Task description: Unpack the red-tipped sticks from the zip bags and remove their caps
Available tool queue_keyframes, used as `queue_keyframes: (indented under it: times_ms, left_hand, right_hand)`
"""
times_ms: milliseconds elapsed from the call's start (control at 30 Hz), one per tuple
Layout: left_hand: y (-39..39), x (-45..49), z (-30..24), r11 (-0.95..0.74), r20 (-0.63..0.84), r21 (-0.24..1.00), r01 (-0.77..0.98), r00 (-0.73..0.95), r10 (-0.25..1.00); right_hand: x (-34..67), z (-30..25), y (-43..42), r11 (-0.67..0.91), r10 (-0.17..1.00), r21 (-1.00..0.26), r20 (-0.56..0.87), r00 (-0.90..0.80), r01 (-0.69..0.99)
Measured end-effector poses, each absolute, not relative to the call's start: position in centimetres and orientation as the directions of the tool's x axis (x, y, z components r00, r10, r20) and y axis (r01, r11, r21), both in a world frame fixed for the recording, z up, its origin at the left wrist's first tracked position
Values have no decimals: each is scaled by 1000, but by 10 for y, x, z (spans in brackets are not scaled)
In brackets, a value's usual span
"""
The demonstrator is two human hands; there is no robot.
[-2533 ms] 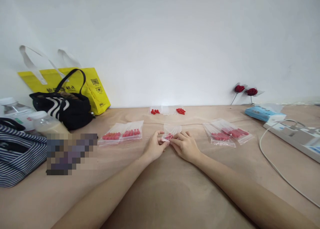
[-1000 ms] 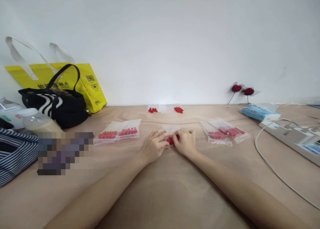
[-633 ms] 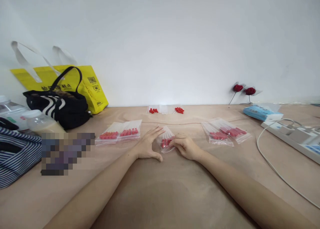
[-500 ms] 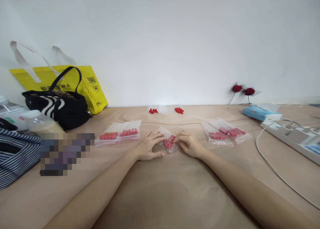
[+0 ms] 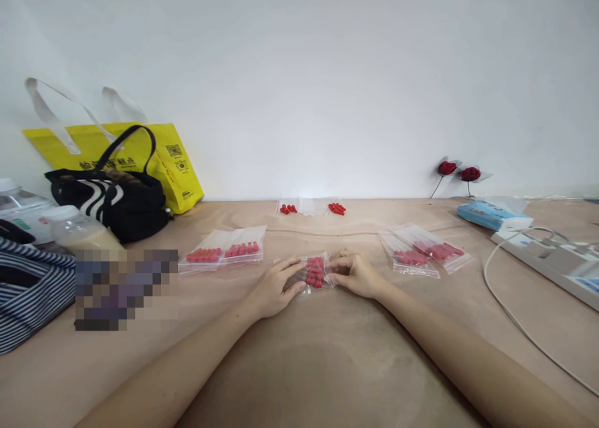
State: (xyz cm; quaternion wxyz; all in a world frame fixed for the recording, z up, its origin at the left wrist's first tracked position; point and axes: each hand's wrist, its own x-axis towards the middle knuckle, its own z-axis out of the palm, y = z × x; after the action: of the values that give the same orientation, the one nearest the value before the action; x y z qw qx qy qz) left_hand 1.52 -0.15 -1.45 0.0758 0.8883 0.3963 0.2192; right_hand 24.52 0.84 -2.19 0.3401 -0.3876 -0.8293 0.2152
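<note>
four bags have things inside; left hand, half open, touches middle bag, right hand pinches it; red bits lie behind.

striped bag cropped at left

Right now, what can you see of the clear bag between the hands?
Small clear bag, thin and plastic-looking, creased, glossy. Red pieces are stacked inside in a rough column. It sits low over the wooden-looking tabletop. The left hand meets its left end; the right hand seems to grip its right edge. Can't tell whether it's sealed.
</note>
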Motion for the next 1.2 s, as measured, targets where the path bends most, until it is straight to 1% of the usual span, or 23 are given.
queue_keyframes:
  times_ms: [133, 267, 367, 467, 600, 700, 933, 1000, 1100, 1133, 1200]
  left_hand:
    - [-1, 17, -15, -658, 376, 331, 676, 545, 749]
    - [-1, 19, -13, -677, 412, 317, 664, 547, 729]
    - [-1, 19, -13, -689, 431, 297, 661, 551, 714]
    - [-1, 19, -13, -690, 435, 287, 664, 551, 712]
    - [0, 19, -13, -694, 443, 275, 665, 553, 705]
    - [0, 19, -13, -694, 442, 273, 666, 554, 705]
    - [0, 19, -13, -680, 430, 291, 673, 544, 721]
    - [0, 19, -13, -680, 429, 288, 675, 544, 721]
    - [0, 18, -12, -677, 413, 293, 675, 549, 726]
    - [0, 18, -11, -677, 406, 296, 674, 553, 727]
    - [0, 17, -10, -680, 388, 301, 668, 566, 728]
  right_hand:
    - [245, -19, 7, 645, 753, -602, 394, -527, 471]
    - [241, -21, 6, 651, 754, -603, 443, -485, 462]
    - [237, -24, 5, 665, 744, -578, 465, -480, 473]
    - [235, -23, 3, 675, 738, -508, 462, -492, 535]
    - [231, -14, 0, 613, 782, -379, 419, -462, 693]
    - [229, -8, -2, 578, 803, -338, 398, -444, 743]
    - [225, 2, -4, 478, 873, -356, 289, -392, 803]
    - [226, 2, -2, 471, 881, -402, 250, -401, 785]
    - [230, -2, 3, 481, 872, -510, 200, -446, 713]
    - [232, -3, 4, 499, 861, -520, 210, -463, 693]
    - [236, -4, 5, 558, 829, -467, 274, -488, 686]
